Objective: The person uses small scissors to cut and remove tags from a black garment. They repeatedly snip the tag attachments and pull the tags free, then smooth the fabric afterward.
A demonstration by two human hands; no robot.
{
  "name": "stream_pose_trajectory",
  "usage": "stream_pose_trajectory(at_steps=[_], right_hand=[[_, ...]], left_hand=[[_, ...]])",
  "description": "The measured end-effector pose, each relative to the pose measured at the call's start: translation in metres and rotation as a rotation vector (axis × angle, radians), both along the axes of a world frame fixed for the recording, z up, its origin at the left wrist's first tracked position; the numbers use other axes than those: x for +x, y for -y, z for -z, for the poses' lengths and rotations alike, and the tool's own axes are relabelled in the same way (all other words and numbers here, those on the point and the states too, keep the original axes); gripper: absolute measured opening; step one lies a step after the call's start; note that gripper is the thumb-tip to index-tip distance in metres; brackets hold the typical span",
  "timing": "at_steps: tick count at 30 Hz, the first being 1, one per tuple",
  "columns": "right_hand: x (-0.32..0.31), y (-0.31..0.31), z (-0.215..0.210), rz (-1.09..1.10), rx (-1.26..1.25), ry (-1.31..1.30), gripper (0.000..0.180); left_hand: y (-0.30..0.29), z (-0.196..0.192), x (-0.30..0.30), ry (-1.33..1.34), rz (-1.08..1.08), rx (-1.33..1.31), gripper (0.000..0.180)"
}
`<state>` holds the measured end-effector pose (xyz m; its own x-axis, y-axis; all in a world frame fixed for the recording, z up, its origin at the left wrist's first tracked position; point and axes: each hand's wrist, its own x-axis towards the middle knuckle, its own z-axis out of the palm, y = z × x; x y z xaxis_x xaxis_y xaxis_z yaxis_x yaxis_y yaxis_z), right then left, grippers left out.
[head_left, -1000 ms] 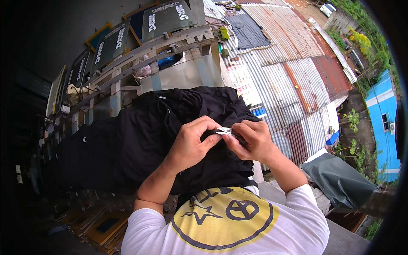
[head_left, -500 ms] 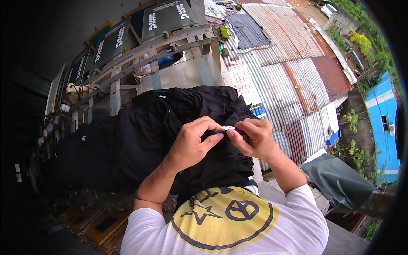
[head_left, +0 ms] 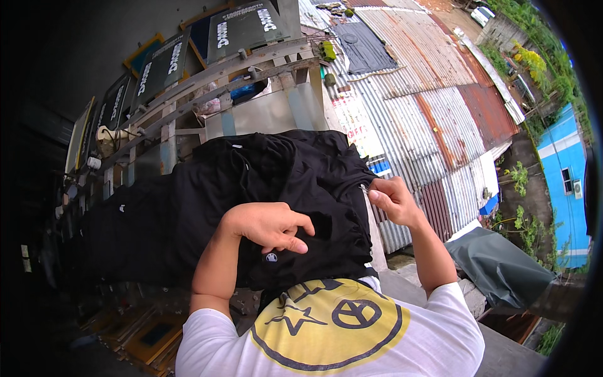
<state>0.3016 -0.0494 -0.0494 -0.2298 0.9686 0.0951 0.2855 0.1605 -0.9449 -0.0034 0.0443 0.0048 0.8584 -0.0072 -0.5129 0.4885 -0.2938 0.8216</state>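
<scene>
Black garments (head_left: 207, 207) lie in a soft heap in front of me, made of dark cloth with folds. My left hand (head_left: 267, 227) is over the near part of the heap, index finger and thumb apart and nothing visible between them. Just below that hand, a small round white emblem (head_left: 271, 257) shows on the cloth. At the heap's right edge my right hand (head_left: 394, 200) is closed in a pinch. A tiny pale bit peeks out by its fingertips; what it is cannot be made out.
A metal rack (head_left: 169, 119) stands beyond the heap, with dark printed frames (head_left: 245, 28) leaning on it. Rusty corrugated roofing (head_left: 433, 107) lies lower down at the right. A dark green sheet (head_left: 502, 261) hangs at the near right. Wooden-edged frames (head_left: 151, 333) sit at the lower left.
My hands were together, pinching a small white piece and black material. They have parted: the left moved left and nearer me and opened, the right moved right, still pinched.
</scene>
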Motion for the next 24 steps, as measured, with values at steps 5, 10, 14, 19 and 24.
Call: stream_pose_trajectory(at_steps=[5,10,14,19,24], right_hand=[[-0.010,0.019,0.008,-0.133,0.038,0.069,0.047],[-0.040,0.034,0.033,0.014,0.421,-0.004,0.038],[-0.056,0.042,0.045,0.007,0.280,-0.111,0.040],[-0.089,0.058,0.044,-0.367,0.051,-0.111,0.048],[-0.081,0.049,0.040,-0.435,-0.026,-0.207,0.048]], left_hand=[[-0.023,0.014,0.039,0.062,0.084,0.373,0.047],[-0.002,0.010,0.083,0.039,0.756,0.210,0.034],[-0.002,-0.006,0.074,0.224,0.951,-0.142,0.036],[-0.090,0.031,0.083,0.285,-0.197,-0.180,0.022],[-0.067,0.146,0.138,0.340,-0.396,0.672,0.040]])
